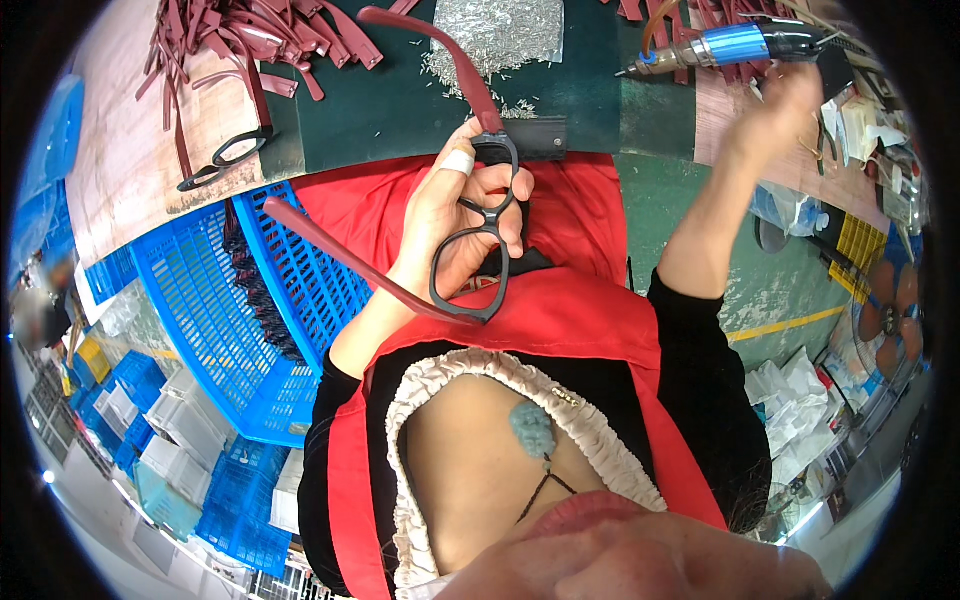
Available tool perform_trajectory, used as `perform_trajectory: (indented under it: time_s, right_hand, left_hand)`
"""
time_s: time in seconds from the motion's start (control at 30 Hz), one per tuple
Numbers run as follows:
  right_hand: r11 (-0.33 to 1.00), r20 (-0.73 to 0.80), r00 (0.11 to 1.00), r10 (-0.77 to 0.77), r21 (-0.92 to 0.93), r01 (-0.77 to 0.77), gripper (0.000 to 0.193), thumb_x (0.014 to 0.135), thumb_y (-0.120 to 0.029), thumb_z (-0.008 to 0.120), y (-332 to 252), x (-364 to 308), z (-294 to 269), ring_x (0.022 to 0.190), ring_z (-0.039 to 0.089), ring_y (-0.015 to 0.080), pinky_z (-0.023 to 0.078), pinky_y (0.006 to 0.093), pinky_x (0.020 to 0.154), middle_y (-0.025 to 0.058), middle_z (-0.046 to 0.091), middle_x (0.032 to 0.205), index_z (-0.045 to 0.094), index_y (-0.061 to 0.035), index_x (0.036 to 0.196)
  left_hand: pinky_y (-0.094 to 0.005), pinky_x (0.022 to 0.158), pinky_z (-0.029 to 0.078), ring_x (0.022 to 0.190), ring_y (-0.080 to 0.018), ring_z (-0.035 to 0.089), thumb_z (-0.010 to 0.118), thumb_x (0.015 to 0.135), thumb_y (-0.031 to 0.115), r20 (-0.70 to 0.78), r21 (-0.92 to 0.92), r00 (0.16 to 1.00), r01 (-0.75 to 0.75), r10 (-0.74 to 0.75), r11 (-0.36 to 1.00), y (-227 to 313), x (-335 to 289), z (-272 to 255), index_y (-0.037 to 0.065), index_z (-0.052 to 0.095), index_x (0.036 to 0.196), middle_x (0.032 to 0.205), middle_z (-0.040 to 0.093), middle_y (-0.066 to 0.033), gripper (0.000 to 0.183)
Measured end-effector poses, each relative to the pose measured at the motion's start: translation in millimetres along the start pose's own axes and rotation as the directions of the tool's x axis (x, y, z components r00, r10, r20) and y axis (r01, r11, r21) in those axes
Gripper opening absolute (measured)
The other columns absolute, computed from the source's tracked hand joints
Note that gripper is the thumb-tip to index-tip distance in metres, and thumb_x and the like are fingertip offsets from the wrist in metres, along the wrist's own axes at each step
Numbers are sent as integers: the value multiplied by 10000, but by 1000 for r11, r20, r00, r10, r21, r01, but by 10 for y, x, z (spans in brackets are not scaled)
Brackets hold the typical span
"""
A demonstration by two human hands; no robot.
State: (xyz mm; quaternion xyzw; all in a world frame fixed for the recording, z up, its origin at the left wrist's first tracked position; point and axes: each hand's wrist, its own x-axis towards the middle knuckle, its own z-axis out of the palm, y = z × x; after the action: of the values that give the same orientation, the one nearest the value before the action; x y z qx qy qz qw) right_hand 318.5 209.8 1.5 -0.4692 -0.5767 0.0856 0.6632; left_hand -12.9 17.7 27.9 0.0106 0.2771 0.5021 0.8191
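My left hand, with a white wrap round one finger, is closed on an eyeglass frame. Its front is black, and both dark red temples are spread out. At the right of the bench, a powered screwdriver with a blue and black body points its bit to the left. My right hand is at the screwdriver's black rear end. Its fingers are smeared and partly hidden, so whether they grip the tool is unclear. A clear bag of small metal screws lies at the bench's far middle, some spilled.
Dark red temples are heaped at the far left, with another eyeglass frame below them. Blue plastic baskets stand left of my lap, dark pieces inside. More temples lie behind the screwdriver. A fan stands at the right.
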Motion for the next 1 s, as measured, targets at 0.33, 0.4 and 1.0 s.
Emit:
perform_trajectory:
  time_s: [0.33,0.4,1.0]
  right_hand:
    - [138,604,789,113,777,-614,428,1042,-512,528,-648,-378,1239,570,456,122,371,245,463,6,476,750,575,-119,1205]
    - [181,573,806,147,786,-592,414,1047,-512,523,-662,-458,1292,561,449,122,369,245,463,8,476,750,570,-121,1174]
    - [284,569,822,3,788,-547,681,973,-670,576,-1195,-738,902,592,454,104,363,248,493,-9,512,812,539,-123,1378]
  left_hand:
    - [-243,464,420,572,-86,447,302,1143,448,190,-346,980,125,-61,930,-252,35,27,258,517,1400,1021,527,-46,386]
    - [-238,462,414,576,-83,447,306,1142,450,192,-372,979,142,-74,917,-274,46,43,240,522,1386,1007,517,-36,387]
    - [-249,591,511,669,-100,462,325,1143,430,371,-624,926,307,-73,719,-317,200,-85,210,426,1482,1155,585,-103,417]
